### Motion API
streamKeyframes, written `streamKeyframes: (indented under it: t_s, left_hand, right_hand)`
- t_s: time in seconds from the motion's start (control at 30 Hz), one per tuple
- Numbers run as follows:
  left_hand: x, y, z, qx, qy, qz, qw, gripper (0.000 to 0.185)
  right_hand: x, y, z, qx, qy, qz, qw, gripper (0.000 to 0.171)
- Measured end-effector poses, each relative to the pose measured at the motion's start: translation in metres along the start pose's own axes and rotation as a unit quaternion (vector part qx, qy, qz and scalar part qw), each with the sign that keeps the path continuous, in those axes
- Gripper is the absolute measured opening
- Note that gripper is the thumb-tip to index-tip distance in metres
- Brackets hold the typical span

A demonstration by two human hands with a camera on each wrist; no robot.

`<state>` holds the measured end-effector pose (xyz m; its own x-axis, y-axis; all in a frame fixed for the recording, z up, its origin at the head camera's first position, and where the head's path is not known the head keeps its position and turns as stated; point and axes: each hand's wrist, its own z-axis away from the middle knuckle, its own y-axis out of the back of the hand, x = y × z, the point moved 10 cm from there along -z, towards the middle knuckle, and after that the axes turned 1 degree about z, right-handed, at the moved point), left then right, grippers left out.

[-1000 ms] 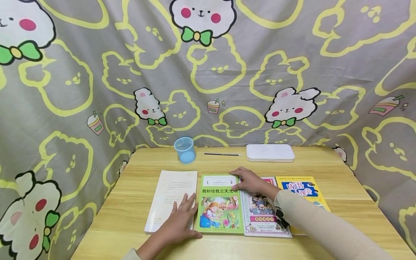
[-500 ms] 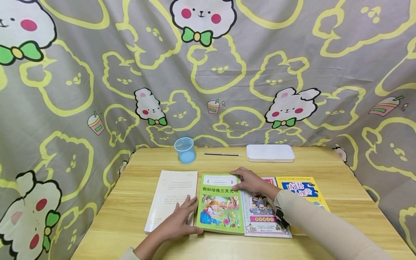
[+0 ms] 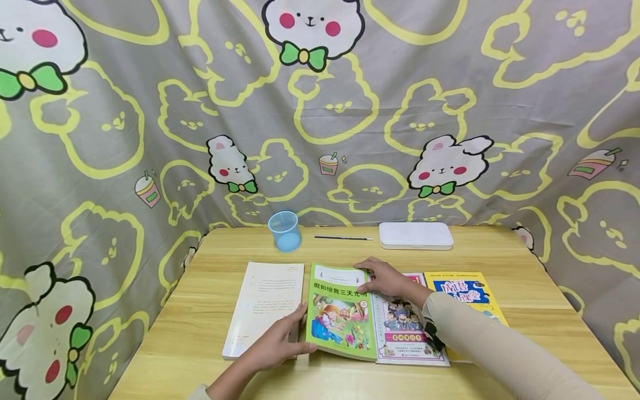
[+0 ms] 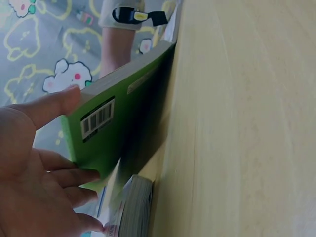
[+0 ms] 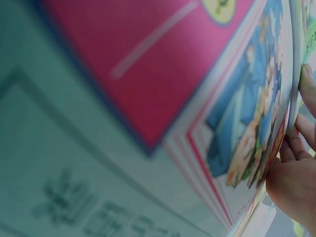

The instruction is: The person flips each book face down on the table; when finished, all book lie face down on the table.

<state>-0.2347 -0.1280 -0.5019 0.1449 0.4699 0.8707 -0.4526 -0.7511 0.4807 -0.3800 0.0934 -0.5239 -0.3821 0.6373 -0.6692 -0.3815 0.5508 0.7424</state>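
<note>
- Table (image 3: 540, 311), pale wood grain
- 1 blue cup (image 3: 286, 232), upright near its far edge
- 1 white case (image 3: 416, 235) with rounded corners, lying flat to the cup's right
- 1 thin dark pencil (image 3: 343, 238), lying crosswise between cup and case
- Grey curtain (image 3: 370, 150) behind, printed with yellow bear outlines

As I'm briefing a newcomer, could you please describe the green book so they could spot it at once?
On the wooden table, look towards the side nearest the viewer. Between the white book and the magenta-bordered book is the green book, the only one tilted up at its left edge and picturing a child among flowers.
</note>
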Motion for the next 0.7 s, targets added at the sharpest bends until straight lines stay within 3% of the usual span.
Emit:
streamKeyframes:
  t_s: [0.2, 0.37, 0.7]
  left_hand:
    - [0.004, -0.005, -0.003, 0.002, -0.017, 0.074, 0.9971, 0.096]
    - [0.01, -0.011, -0.006, -0.002, -0.032, 0.156, 0.9872, 0.096]
    - [0.015, -0.019, -0.01, 0.002, -0.043, 0.302, 0.9523, 0.1]
  right_hand:
    - [0.0, 0.0, 0.0, -0.002, 0.004, -0.004, 1.0, 0.074]
    - [0.001, 0.0, 0.0, 0.001, 0.002, -0.002, 1.0, 0.074]
    - [0.001, 0.001, -0.001, 0.001, -0.007, -0.018, 1.0, 0.074]
